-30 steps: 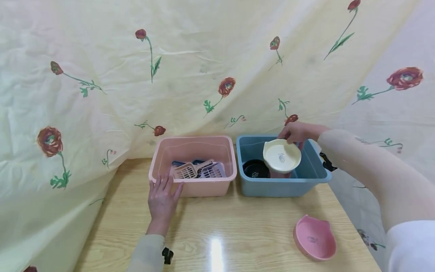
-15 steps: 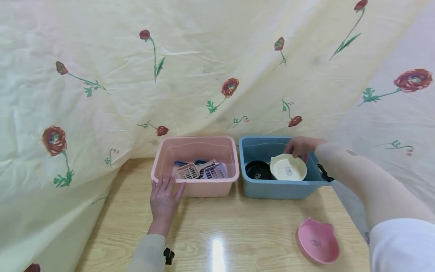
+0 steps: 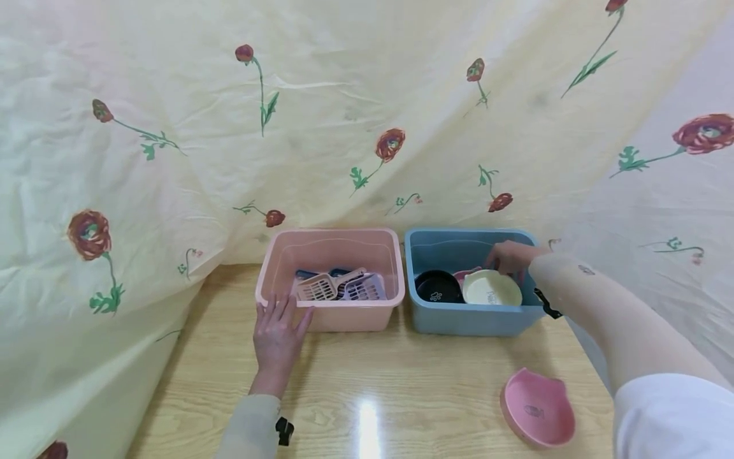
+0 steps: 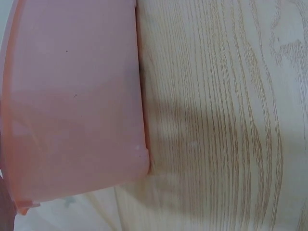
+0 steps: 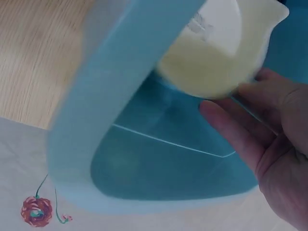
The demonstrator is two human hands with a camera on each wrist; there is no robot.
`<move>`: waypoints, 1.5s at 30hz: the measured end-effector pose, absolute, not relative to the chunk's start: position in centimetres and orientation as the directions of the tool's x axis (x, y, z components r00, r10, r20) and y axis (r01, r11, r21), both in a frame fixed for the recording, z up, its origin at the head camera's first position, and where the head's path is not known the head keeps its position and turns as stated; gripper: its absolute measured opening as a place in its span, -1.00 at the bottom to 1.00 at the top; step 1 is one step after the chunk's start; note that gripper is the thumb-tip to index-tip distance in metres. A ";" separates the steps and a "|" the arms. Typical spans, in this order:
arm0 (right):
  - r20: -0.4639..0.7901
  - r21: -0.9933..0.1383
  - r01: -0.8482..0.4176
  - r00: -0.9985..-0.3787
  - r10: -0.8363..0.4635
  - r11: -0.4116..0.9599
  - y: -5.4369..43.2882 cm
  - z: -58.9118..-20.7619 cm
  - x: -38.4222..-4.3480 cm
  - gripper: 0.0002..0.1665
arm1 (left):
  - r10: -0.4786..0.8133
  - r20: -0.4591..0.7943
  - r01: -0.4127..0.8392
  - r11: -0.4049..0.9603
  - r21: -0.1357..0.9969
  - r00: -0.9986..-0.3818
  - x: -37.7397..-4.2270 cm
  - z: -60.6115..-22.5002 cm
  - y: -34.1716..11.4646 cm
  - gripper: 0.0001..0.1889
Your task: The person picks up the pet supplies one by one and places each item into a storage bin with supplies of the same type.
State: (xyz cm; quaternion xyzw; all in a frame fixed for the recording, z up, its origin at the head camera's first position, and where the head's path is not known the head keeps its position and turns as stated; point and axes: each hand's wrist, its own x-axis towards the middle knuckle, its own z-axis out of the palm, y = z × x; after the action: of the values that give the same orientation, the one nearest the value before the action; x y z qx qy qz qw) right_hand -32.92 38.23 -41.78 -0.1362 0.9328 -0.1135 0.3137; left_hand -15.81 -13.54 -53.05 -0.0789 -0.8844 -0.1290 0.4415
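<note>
My right hand [image 3: 512,256] reaches into the blue bin [image 3: 467,323] and holds a cream cat-eared bowl [image 5: 224,62] by its edge. In the right wrist view, thumb and fingers meet at the bowl's rim. A black bowl [image 3: 438,287] with a paw print lies to its left, and a bit of pink bowl [image 3: 460,276] shows behind and beneath the cream one. My left hand [image 3: 278,341] rests with extended fingers on the front rim of the pink bin [image 3: 344,317]. Inside that bin lie a beige litter scoop [image 3: 317,288] and a lilac litter scoop [image 3: 365,289].
Another pink cat-eared bowl [image 3: 538,408] with a fish print stands on the wooden table [image 3: 424,389] at front right. Dark blue handles [image 3: 306,274] show behind the scoops in the pink bin. A flowered cloth [image 3: 321,127] hangs behind both bins.
My right hand has lowered the cream bowl into the blue bin and shifted it slightly right, beside the black bowl. My left hand has stayed on the pink bin's rim.
</note>
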 end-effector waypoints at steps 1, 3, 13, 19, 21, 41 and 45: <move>-0.554 -0.295 -0.183 -0.767 -0.324 0.938 38.4 -41.8 -32.8 -0.39 | 0.026 0.800 0.253 0.954 0.158 -0.600 -15.8 -53.0 -13.5 -0.42; -0.561 -0.297 -0.172 -0.764 -0.318 0.939 38.5 -41.6 -32.7 -0.34 | 0.025 0.795 0.251 0.954 0.162 -0.606 -15.7 -52.9 -13.5 -0.43; -0.613 -0.381 -0.100 -0.717 -0.333 0.919 38.3 -38.5 -32.4 -0.28 | 0.023 0.787 0.253 0.952 0.171 -0.616 -15.6 -52.7 -13.6 -0.43; -0.587 -0.455 -0.111 -0.708 -0.391 0.883 37.9 -35.5 -29.1 -0.27 | 0.021 0.781 0.257 0.950 0.180 -0.624 -15.5 -52.9 -13.6 -0.43; -0.584 -0.476 -0.119 -0.698 -0.414 0.871 37.8 -34.8 -27.6 -0.27 | 0.023 0.783 0.261 0.949 0.179 -0.622 -15.5 -52.9 -13.5 -0.43; -0.668 -0.482 -0.059 -0.621 -0.410 0.874 38.8 -36.1 -15.1 -0.35 | 0.020 0.778 0.290 0.934 0.210 -0.628 -15.1 -52.7 -13.7 -0.46; -0.689 -0.467 -0.015 -0.621 -0.374 0.884 39.4 -37.7 -14.3 -0.33 | 0.013 0.775 0.293 0.930 0.223 -0.631 -15.1 -52.7 -13.6 -0.47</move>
State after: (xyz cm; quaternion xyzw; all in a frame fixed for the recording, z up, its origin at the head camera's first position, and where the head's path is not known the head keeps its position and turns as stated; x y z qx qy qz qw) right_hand -14.28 39.36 -37.67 -0.1114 0.8745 -0.2132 0.4211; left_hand -15.09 -13.58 -52.69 -0.0861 -0.8877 -0.1663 0.4206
